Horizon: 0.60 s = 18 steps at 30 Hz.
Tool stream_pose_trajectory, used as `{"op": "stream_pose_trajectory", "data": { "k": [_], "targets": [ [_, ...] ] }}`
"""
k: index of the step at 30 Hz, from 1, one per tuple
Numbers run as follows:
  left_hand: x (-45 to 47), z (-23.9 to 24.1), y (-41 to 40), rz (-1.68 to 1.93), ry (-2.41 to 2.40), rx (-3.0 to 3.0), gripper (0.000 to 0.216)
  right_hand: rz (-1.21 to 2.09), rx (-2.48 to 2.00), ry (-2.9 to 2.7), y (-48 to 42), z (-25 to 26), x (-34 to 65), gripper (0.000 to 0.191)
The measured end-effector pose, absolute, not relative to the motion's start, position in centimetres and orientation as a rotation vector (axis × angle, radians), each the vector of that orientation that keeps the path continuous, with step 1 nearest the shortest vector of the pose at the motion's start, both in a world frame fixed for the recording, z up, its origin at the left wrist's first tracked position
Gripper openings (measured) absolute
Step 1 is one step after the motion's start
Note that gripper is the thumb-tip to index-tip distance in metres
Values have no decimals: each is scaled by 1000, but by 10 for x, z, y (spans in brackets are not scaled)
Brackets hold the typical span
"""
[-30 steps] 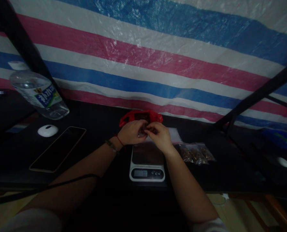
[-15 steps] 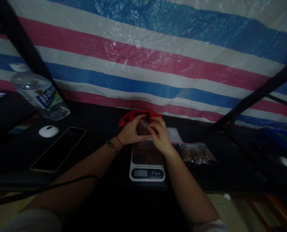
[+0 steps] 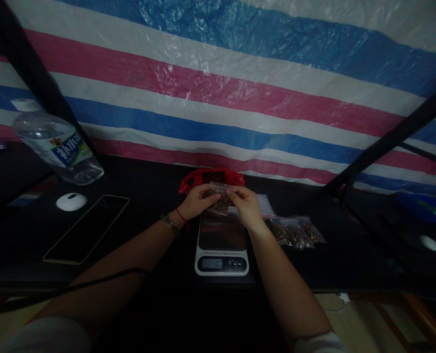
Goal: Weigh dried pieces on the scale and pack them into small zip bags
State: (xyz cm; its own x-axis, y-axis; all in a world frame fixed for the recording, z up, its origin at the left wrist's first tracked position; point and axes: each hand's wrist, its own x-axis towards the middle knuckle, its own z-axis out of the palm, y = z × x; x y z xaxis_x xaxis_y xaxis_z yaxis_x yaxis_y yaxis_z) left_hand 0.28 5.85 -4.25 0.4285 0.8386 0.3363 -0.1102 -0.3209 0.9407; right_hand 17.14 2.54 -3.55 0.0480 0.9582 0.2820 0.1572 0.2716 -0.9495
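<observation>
Between my two hands is a small clear zip bag point(image 3: 218, 207) with brown bits inside, held above the back of a digital kitchen scale point(image 3: 221, 235). My left hand point(image 3: 198, 201) pinches the bag's left side, thumb in front. On its other side, near the top edge, my right hand point(image 3: 245, 203) grips it between thumb and fingers. Just behind them lies an open red plastic bag point(image 3: 190, 181) with dark brown contents. Several filled zip bags point(image 3: 293, 233) lie to the right of the scale, and a white flat packet point(image 3: 265, 205) is partly hidden behind my right hand.
At the left are a phone point(image 3: 87, 229), a white mouse point(image 3: 71, 201) and a plastic bottle point(image 3: 58, 144). A cable point(image 3: 104, 278) crosses over my left forearm. A blue object point(image 3: 423, 208) and a white spoon-like item point(image 3: 431, 242) are at the right. A striped sheet point(image 3: 218, 103) hangs behind.
The zip bag has turned from bunched between my hands to flatter and upright, its top edge now showing. Both hands have come slightly lower and toward me, uncovering the red bag's contents.
</observation>
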Motion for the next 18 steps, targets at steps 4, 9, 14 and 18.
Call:
{"op": "stream_pose_trajectory", "data": {
  "k": [4,9,14,18],
  "targets": [
    [3,-41,60,1184,726,1593,35,873,-1127,-1292,24,-32,169,26],
    [4,-41,61,1258,808,1515,35,833,-1142,-1265,24,-32,168,27],
    [6,-41,61,1286,783,1422,32,743,-1179,-1325,23,-32,167,25],
    [4,-43,62,1326,766,1391,29,680,-1171,-1331,21,-31,168,23]
  ]
}}
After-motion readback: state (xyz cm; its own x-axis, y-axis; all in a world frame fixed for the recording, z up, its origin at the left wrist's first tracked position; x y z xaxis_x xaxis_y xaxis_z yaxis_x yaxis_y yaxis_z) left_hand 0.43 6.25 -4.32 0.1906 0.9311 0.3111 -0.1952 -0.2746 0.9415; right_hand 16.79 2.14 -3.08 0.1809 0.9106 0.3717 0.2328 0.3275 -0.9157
